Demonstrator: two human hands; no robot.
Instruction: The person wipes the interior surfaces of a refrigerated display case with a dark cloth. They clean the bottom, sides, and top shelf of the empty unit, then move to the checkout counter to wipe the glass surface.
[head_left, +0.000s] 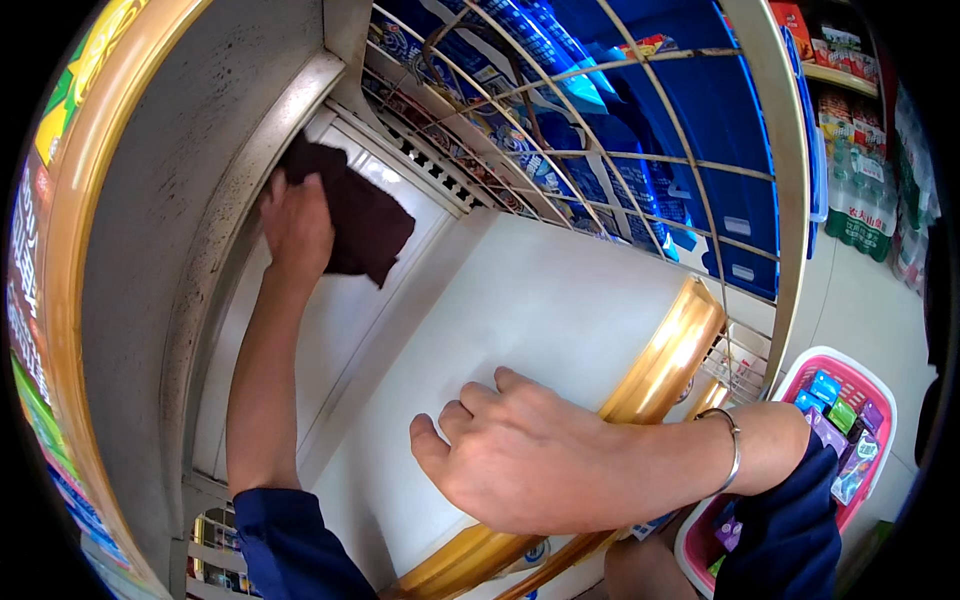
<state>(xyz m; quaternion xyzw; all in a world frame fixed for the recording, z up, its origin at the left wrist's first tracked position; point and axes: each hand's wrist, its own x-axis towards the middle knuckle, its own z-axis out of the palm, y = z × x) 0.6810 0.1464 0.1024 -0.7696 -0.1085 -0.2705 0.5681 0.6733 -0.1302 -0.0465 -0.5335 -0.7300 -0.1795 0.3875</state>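
Note:
My left hand (298, 221) presses a dark maroon cloth (367, 217) against the inner edge of a white metal cabinet or display unit, near its grey, speckled side panel (180, 150). The cloth spreads out to the right of the fingers, over a white panel (315, 337). My right hand (517, 450), with a silver bangle (733, 450) at the wrist, is held over a smooth white shelf surface (480, 315) with gold-coloured edge trim (660, 360). Its fingers are loosely bent and nothing shows in them.
A wire rack (697, 161) with blue packets stands at the upper right. On the tiled floor at the right is a pink and white plastic basket (889, 420) holding small boxes. Shrink-wrapped green bottles (859, 195) stand beyond. Printed signage (37, 300) runs along the left edge.

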